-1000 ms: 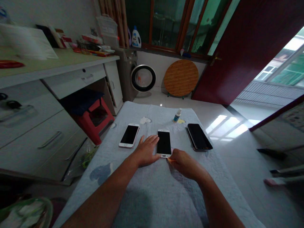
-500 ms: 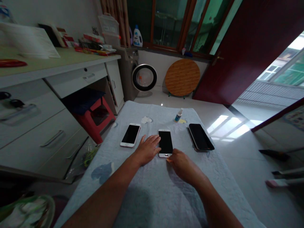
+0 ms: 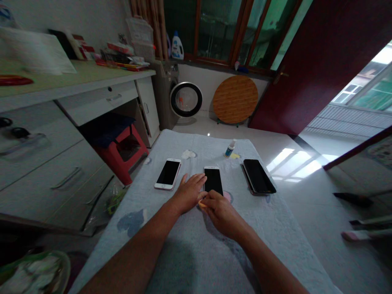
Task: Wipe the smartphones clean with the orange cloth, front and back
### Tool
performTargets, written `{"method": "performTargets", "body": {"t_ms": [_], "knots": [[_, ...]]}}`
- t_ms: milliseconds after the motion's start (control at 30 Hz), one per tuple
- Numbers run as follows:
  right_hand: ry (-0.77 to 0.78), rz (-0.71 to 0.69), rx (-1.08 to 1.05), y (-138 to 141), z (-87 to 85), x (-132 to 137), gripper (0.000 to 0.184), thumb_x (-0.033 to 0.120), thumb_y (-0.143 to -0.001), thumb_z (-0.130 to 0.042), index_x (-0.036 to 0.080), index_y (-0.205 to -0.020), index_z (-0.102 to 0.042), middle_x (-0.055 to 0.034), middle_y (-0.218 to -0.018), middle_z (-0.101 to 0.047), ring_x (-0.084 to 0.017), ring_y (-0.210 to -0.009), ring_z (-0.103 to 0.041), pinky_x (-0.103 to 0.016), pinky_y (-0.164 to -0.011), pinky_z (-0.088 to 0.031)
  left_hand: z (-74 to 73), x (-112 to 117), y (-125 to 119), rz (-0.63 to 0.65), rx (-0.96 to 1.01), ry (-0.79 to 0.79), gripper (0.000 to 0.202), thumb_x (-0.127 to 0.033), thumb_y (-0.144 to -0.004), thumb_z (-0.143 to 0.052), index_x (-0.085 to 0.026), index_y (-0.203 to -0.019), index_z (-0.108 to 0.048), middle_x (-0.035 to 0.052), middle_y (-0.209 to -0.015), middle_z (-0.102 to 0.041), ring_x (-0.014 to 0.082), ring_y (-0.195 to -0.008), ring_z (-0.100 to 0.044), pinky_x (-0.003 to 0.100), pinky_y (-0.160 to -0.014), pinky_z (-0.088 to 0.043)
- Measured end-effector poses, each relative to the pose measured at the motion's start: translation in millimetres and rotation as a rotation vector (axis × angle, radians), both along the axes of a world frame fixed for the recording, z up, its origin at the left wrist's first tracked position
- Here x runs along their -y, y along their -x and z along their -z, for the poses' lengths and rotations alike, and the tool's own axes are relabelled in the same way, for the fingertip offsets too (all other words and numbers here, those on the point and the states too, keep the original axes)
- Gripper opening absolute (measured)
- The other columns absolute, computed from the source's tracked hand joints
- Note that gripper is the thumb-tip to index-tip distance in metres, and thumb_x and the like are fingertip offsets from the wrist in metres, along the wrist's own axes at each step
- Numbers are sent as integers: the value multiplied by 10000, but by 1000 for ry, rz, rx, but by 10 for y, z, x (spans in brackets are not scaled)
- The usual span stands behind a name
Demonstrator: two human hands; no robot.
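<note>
Three phones lie face up on a pale blue cloth (image 3: 196, 253). My left hand (image 3: 188, 192) rests flat, fingers stretched out, against the left edge of the middle white phone (image 3: 213, 181). My right hand (image 3: 219, 210) covers that phone's near end, its fingers pinched on a small orange thing (image 3: 201, 204) that I cannot make out. A white and pink phone (image 3: 168, 174) lies to the left. A black phone (image 3: 259, 176) lies to the right.
A small spray bottle (image 3: 229, 148) and a yellow patch stand at the cloth's far edge, with white pads (image 3: 188, 154) nearby. A white desk with drawers (image 3: 61, 134), a red stool (image 3: 122, 149), a washing machine (image 3: 174, 98) and a round wooden board (image 3: 235, 100) surround the table.
My right hand has slid left along the near end of the middle phone, toward my left hand, uncovering a pink spot on the cloth. The left hand has stayed put.
</note>
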State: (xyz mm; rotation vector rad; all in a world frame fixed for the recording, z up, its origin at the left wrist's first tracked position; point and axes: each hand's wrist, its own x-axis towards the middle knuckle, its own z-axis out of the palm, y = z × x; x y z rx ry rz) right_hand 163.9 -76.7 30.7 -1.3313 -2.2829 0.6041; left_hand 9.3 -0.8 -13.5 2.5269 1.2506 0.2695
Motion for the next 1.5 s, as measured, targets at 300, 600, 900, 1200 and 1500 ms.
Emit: {"method": "performTargets", "body": {"t_ms": [300,600,900,1200,1500], "knots": [[-139,298,35,-380,324,-286,358,75,-853,-501,254,-1090,-702,-41,-859,-507,-157,-816,-478,-271,-760,-411,-50,53,13,31,23,25,550,-429,-918,-445,-231,-1420,-338,80,-1508,-350,251,-1407,-259,572,-1137,-90],[-94,465,77,-391,352,-536,293,219,-932,-467,222,-1097,-710,-51,-833,-541,-154,-781,-506,-235,-726,-394,-118,67,-3,38,46,87,852,-593,-737,-639,-230,-1437,-316,114,-1522,-312,316,-1409,-241,593,-1127,-81],[-118,670,260,-314,366,-1058,344,274,-968,-411,143,-978,-728,-108,-870,-644,-170,-817,-557,-246,-775,-373,-148,72,-18,21,35,107,842,-569,-731,-651,-209,-1427,-343,121,-1524,-305,322,-1411,-239,593,-1128,-89],[-13,566,210,-402,274,-430,326,263,-950,-414,167,-955,-726,-85,-818,-700,-157,-747,-609,-233,-679,-360,-137,80,-27,20,37,79,835,-589,-733,-638,-214,-1422,-351,122,-1517,-320,322,-1406,-252,590,-1132,-88],[12,603,130,-367,191,-401,346,250,-937,-400,159,-857,-723,-76,-800,-719,-139,-690,-610,-222,-602,-328,-158,79,-36,14,30,100,842,-562,-716,-656,-199,-1416,-361,123,-1517,-320,318,-1404,-256,573,-1135,-97]]}}
